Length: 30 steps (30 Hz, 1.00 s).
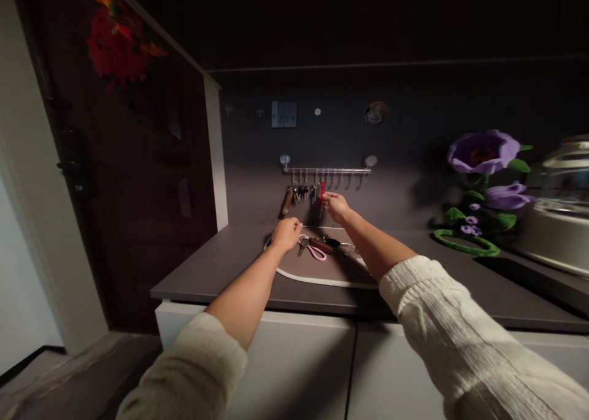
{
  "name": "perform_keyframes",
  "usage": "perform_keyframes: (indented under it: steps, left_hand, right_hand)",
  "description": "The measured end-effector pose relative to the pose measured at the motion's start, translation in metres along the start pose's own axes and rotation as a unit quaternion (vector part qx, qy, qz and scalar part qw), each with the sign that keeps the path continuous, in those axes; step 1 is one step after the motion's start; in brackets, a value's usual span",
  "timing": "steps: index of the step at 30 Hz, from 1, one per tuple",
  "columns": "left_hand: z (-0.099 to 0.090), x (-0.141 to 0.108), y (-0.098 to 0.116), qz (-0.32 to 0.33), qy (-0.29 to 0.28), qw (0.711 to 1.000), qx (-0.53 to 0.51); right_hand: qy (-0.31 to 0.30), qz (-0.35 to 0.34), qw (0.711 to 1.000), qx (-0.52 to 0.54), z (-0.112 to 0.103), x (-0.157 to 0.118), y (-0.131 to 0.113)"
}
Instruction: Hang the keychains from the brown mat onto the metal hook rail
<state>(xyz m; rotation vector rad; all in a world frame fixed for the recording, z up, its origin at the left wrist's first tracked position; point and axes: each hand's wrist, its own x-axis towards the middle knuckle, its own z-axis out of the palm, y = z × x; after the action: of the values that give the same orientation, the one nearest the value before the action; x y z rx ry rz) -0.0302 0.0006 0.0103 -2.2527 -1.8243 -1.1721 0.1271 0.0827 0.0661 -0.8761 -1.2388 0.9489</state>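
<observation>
At a grey counter (207,257), dark door (133,193) leftward.
My right hand (337,207) pinches a red strap (323,188); my left hand (286,232) curls loosely, contents unclear.

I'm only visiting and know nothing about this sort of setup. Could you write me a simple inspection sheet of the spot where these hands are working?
Surface: dark counter, with a pale-rimmed mat on it.
Things: red strap at the hook rail; a brown fob and keys hang to its left.
Clutter: more keys and a pink loop grouped on the mat, partly shadowed.
Hands: right hand pinches the strap; left hand is by the mat's left side, its grip unclear.
Cables: nothing seen.
Surroundings: purple flowers and a glass-topped container right; dark door and red flowers left; white cabinets below.
</observation>
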Motion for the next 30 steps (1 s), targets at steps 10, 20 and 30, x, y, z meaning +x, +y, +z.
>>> perform_keyframes:
  steps: [10,20,30]
  left_hand:
    - [-0.001,-0.002,-0.006,0.012,-0.058,0.998,-0.028]
    - [0.000,-0.006,-0.010,0.029,-0.096,0.995,-0.008]
    - [-0.001,-0.006,-0.013,-0.004,-0.093,0.991,-0.096]
  right_hand:
    - [0.044,0.021,0.999,-0.002,-0.008,-0.024,0.001]
    - [-0.051,0.015,0.998,-0.027,-0.018,-0.068,0.003]
    - [-0.119,-0.140,0.926,-0.331,-0.026,-0.096,0.017]
